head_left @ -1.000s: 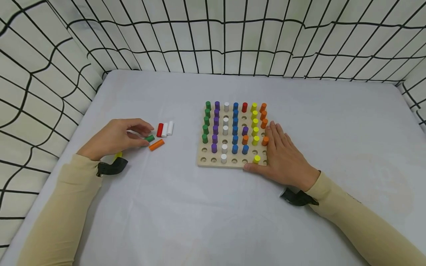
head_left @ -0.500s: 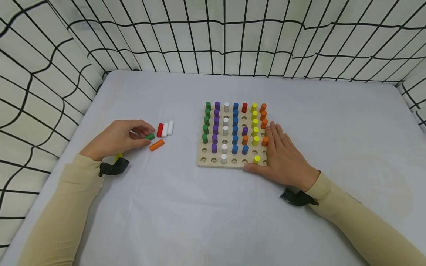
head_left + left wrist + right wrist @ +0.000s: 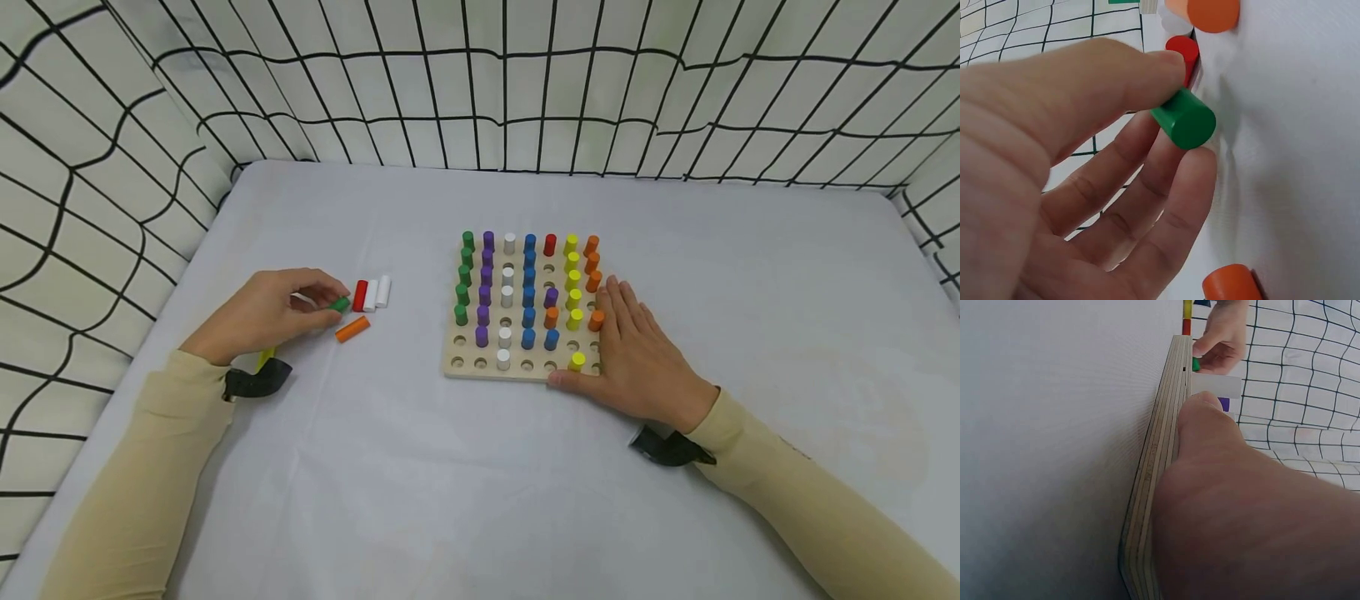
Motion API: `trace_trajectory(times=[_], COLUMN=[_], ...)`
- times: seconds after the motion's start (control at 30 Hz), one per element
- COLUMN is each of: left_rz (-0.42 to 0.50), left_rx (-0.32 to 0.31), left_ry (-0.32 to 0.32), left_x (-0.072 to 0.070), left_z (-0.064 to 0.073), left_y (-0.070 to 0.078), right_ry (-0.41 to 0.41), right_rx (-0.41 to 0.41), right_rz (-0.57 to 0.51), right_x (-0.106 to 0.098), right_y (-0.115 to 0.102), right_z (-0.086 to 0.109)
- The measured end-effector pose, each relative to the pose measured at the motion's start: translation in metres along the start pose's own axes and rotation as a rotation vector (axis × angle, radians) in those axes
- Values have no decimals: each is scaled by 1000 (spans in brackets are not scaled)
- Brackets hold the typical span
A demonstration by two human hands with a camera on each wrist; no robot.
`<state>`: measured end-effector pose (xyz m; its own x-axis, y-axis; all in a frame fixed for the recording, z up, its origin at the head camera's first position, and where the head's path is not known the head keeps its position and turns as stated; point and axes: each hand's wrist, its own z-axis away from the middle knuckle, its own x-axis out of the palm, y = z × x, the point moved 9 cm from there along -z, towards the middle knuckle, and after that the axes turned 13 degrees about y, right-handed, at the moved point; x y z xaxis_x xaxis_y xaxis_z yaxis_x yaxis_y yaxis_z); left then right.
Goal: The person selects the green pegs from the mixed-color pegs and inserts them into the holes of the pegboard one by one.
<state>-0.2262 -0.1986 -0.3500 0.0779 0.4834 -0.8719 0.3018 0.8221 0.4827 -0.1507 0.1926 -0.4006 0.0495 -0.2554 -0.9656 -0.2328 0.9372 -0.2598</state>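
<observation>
My left hand point(image 3: 262, 315) pinches a green peg point(image 3: 341, 304) between thumb and fingertips; in the left wrist view the green peg point(image 3: 1192, 125) points its round end at the camera. Just beyond the fingertips lie a red peg point(image 3: 360, 296) and two white pegs point(image 3: 383, 292), side by side. An orange peg point(image 3: 352, 329) is nearer the front. The right hand point(image 3: 645, 358) lies with straight fingers along the right side of a wooden pegboard point(image 3: 468, 352), thumb at its front edge. Coloured pegs stand upright in columns on it, with several bare holes.
A white cloth point(image 3: 450, 483) covers the table. Black wire mesh point(image 3: 506, 117) rises along the back and left sides. In the left wrist view another orange peg point(image 3: 1232, 284) lies below the fingers. Each wrist carries a black camera point(image 3: 257, 379).
The left hand's fingertips have closed on the green peg and shifted it slightly away from the orange peg, toward the red one. The right hand stays at the board.
</observation>
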Motion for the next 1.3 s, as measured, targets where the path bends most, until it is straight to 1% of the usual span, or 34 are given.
trace_trajectory(times=[0.17,0.33,0.43,0.63,0.83,0.97,1.03,1.3], left_rz=[18,35,40,42,87,134,164,254], left_rx=[-34,-59,-53,-34,-42,-52,-51,-14], left_ry=[10,7,12,42,48,98,121,132], left_x=[-2,-2,-2,-6,-7,-14,-15,-5], left_z=[0,0,0,1,1,2,2,-3], left_y=[-1,-1,1,4,7,11,13,27], right_ry=[1,-2,-1,0,-1,-1,-1,-19], right_rx=[2,3,4,7,10,4,3,28], right_rz=[2,3,3,4,3,11,17,3], right_x=[0,1,1,1,1,1,0,2], right_y=[0,0,0,0,0,0,0,2], right_z=[0,1,1,1,0,-2,-2,-1])
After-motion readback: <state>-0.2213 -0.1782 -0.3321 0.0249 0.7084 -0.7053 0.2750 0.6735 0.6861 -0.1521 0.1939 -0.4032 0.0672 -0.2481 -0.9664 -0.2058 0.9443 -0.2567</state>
